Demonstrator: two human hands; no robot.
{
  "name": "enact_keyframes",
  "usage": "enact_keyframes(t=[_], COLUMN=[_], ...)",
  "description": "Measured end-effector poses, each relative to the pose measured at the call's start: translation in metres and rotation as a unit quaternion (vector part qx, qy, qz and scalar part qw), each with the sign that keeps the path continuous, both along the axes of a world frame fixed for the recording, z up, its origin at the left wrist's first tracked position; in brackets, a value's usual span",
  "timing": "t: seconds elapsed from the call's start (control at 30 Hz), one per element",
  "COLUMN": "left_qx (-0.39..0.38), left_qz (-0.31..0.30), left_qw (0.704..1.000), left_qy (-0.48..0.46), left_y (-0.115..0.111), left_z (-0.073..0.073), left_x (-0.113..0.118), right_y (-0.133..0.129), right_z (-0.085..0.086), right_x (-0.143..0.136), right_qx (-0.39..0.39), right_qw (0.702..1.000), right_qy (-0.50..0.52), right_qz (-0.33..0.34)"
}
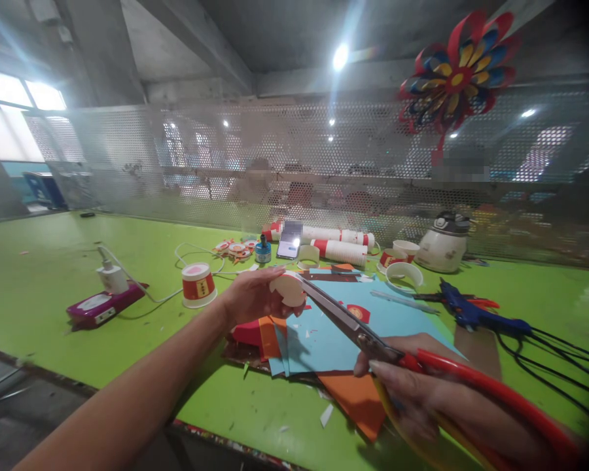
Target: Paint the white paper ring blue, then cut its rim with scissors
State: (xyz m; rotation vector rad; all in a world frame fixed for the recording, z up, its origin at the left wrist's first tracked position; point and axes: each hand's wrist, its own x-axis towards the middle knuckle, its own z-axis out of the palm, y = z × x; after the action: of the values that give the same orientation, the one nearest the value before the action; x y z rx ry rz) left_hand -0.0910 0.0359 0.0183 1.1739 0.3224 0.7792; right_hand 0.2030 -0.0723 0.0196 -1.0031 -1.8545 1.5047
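My left hand (248,293) is closed on a small white rounded paper piece (289,290), held above the paper sheets. Large scissors (341,317) with red handles are in my right hand (422,383), their blades pointing left and up. The blade tips reach the right edge of the paper piece; whether they touch it I cannot tell. Beneath lie light blue paper sheets (319,350) with a red scrap (359,313) and small white scraps on them. An orange sheet (358,399) sticks out from under the blue ones.
Left stand a red-and-white paper cup (199,286) and a purple power strip (105,307) with its cable. At the back are a phone (289,241), a blue bottle (263,251), paper-cup stacks (341,251) and a kettle (442,245). A blue glue gun (476,311) lies right.
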Motion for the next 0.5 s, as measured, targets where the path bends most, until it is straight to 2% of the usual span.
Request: enact_keyframes(t=[0.23, 0.43, 0.5], left_qx=[0.009, 0.048, 0.064], left_qz=[0.021, 0.082, 0.109], left_qw=[0.999, 0.995, 0.991], left_qy=[0.021, 0.035, 0.039], left_y=[-0.0001, 0.0049, 0.0086], left_z=[0.0005, 0.0021, 0.002], left_x=[0.0012, 0.0007, -0.0013], right_y=[-0.0022, 0.007, 0.0068], right_z=[0.0006, 0.0045, 0.0075], right_x=[-0.0064, -0.0101, -0.0065], right_qx=[-0.052, -0.041, -0.014], right_qw=[0.997, 0.999, 1.0], right_qy=[-0.018, -0.008, -0.014], right_qz=[-0.06, -0.011, -0.013])
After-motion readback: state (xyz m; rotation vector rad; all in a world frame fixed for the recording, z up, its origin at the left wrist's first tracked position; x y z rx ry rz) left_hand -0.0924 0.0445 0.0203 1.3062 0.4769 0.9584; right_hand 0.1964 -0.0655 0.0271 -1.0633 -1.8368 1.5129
